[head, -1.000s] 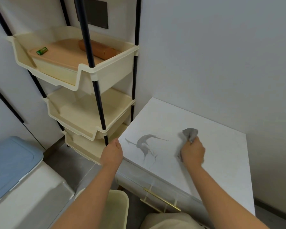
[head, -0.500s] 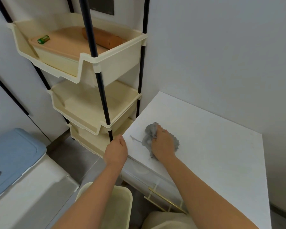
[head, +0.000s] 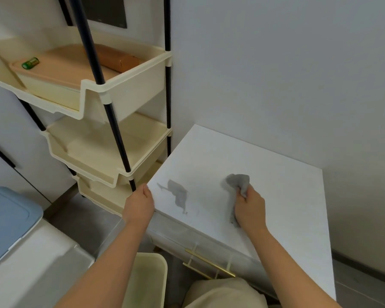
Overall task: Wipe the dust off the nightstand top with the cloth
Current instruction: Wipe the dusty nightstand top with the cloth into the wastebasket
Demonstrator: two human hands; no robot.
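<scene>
On the nightstand (head: 276, 174), toward the middle of its white top, we find the grey cloth (head: 237, 183) bunched up and lying against the surface. The right hand (head: 250, 207) clenches it, fingers curled round the near part of the wad, and the rest of the cloth sticks out toward the wall. The left hand (head: 139, 206) grasps the nightstand's front left corner, fingers curled over the edge. Between the two hands, nearer that corner, we note a dark grey smear (head: 178, 193) with thin streaks trailing from it, apart from the cloth. Below the nightstand's front edge a gold handle (head: 209, 262) shows on the drawer face. Just left of the nightstand stands a cream shelf rack (head: 129, 90) on black poles. In front of the nightstand sits a cream bin (head: 147, 278).
</scene>
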